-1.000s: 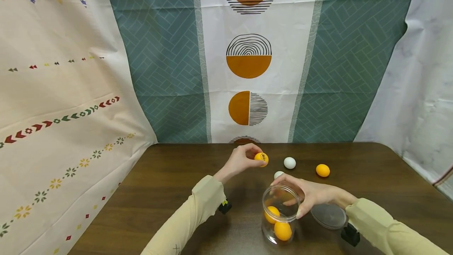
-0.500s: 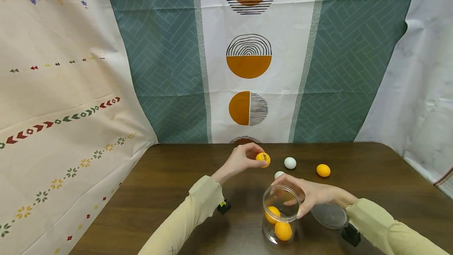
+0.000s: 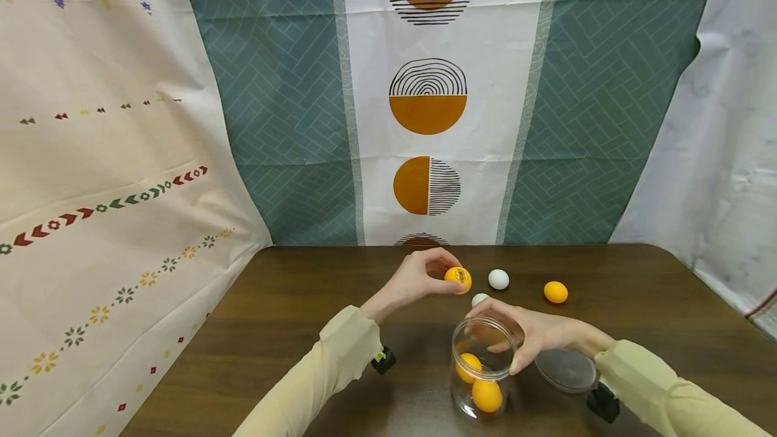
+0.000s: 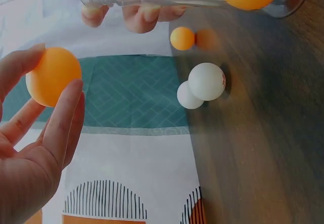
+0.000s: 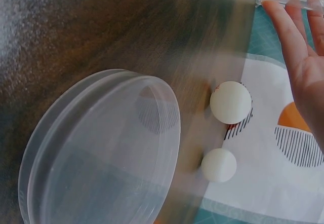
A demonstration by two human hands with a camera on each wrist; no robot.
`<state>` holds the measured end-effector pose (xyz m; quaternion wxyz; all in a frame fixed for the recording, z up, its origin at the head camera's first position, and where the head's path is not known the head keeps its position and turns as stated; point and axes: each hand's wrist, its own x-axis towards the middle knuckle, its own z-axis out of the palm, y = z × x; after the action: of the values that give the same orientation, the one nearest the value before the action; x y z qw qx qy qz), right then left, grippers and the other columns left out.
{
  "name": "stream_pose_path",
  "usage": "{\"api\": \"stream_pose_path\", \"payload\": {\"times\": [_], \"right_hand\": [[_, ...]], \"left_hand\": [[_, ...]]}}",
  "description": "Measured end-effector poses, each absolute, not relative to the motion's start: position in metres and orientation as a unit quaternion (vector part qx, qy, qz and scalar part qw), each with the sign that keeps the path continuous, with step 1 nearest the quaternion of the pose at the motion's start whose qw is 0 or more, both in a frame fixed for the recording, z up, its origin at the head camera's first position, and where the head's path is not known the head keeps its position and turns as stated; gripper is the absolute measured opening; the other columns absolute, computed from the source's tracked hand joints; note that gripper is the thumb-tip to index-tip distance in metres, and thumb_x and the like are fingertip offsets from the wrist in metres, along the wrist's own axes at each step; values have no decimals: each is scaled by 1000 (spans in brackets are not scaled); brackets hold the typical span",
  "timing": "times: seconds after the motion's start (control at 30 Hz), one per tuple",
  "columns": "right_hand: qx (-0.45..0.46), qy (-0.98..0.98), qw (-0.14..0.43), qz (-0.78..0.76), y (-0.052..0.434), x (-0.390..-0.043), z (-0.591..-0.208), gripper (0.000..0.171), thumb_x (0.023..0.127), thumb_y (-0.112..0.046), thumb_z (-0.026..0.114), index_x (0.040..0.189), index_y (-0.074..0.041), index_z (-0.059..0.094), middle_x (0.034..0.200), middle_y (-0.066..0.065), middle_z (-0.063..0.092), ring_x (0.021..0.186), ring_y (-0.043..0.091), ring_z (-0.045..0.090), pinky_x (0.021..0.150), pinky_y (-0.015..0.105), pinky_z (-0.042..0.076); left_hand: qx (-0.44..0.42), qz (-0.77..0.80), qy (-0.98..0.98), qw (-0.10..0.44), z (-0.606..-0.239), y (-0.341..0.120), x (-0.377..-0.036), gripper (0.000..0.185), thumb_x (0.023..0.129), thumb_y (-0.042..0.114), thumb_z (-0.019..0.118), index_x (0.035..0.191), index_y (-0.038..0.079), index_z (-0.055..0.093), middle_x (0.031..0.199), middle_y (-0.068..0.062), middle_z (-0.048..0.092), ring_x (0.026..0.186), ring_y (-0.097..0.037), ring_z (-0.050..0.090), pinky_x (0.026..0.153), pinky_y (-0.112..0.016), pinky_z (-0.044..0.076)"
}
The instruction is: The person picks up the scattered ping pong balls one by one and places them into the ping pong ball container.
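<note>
Left hand lifts an orange ball, right hand steadies the jar.

The left hand [image 3: 415, 278] pinches an orange ball [image 3: 458, 278] in its fingers [image 4: 63, 120], above the counter [image 3: 291, 315] just behind the jar [image 3: 482, 369]. The right hand [image 3: 534, 332] curls round the jar's rim; two orange balls lie inside.

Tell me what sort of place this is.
Probably a staged recording corner rather than a lived-in room: patterned cloth backdrops hang behind a dark wooden table, which holds only a clear plastic jar, its clear lid and loose orange and white balls.
</note>
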<state>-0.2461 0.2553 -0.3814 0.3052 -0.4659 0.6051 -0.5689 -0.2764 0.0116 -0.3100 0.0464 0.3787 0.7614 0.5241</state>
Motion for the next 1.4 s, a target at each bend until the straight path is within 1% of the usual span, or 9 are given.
{"api": "stream_pose_path", "payload": {"times": [0.27, 0.43, 0.63, 0.8, 0.93, 1.07, 1.2, 1.27, 1.4], "right_hand": [[-468, 600, 309, -571, 254, -245, -381, 72, 79, -8, 69, 132, -2, 21, 135, 23, 26, 122, 40, 26, 89, 57, 32], [-468, 601, 309, -569, 255, -245, -381, 73, 78, -7, 69, 132, -1, 20, 136, 23, 24, 123, 38, 25, 90, 56, 32], [-454, 604, 315, -574, 257, -245, -382, 74, 78, -7, 69, 132, -2, 19, 139, 23, 17, 125, 36, 24, 91, 57, 30], [-452, 603, 321, -574, 257, -245, -382, 75, 80, -7, 68, 135, -3, 17, 141, 22, 16, 125, 36, 24, 92, 56, 29], [-448, 604, 323, -575, 258, -246, -382, 85, 80, -9, 68, 141, -8, 9, 143, 19, 16, 125, 36, 24, 92, 55, 29], [-435, 611, 326, -575, 258, -246, -382, 94, 79, -11, 70, 144, -12, 3, 143, 17, 15, 125, 37, 25, 92, 55, 29], [-430, 615, 327, -575, 258, -246, -382, 94, 78, -10, 70, 143, -11, 2, 144, 16, 12, 124, 38, 25, 93, 55, 29], [-425, 616, 331, -575, 258, -245, -382, 95, 78, -10, 71, 144, -11, 2, 146, 16, 7, 125, 37, 24, 93, 55, 29], [-413, 613, 338, -582, 258, -245, -381, 98, 79, -10, 70, 144, -13, -2, 147, 14, -5, 129, 31, 16, 93, 54, 28]], "left_hand": [[391, 519, 759, 48, -320, 12, -286, 26, 72, 16, 78, 94, 13, 64, 89, 4, 62, 78, -19, 60, 66, -29, 49], [414, 522, 744, 59, -307, 11, -269, 26, 72, 11, 77, 95, 9, 64, 89, 2, 63, 77, -14, 60, 71, -29, 48], [446, 519, 726, 72, -291, 8, -248, 25, 74, 2, 74, 96, 1, 62, 90, -5, 63, 76, -16, 60, 74, -28, 47], [461, 506, 726, 67, -302, 11, -255, 26, 74, 6, 75, 96, 7, 62, 89, 3, 63, 77, -12, 60, 74, -28, 47], [482, 494, 721, 64, -309, 14, -259, 27, 73, 11, 76, 96, 12, 63, 89, 6, 62, 79, -9, 60, 75, -28, 47], [500, 488, 712, 70, -301, 13, -249, 26, 74, 8, 75, 97, 8, 62, 89, 4, 62, 81, -9, 59, 76, -28, 46], [503, 486, 710, 82, -295, 12, -241, 25, 74, 6, 74, 96, 7, 62, 88, 3, 63, 81, -9, 59, 75, -26, 46], [508, 483, 708, 87, -296, 13, -241, 25, 74, 7, 75, 96, 7, 62, 88, 4, 63, 81, -9, 59, 75, -27, 46], [524, 468, 705, 95, -291, 13, -235, 26, 74, 4, 74, 97, 5, 62, 90, 3, 63, 81, -8, 59, 74, -30, 48]]}}
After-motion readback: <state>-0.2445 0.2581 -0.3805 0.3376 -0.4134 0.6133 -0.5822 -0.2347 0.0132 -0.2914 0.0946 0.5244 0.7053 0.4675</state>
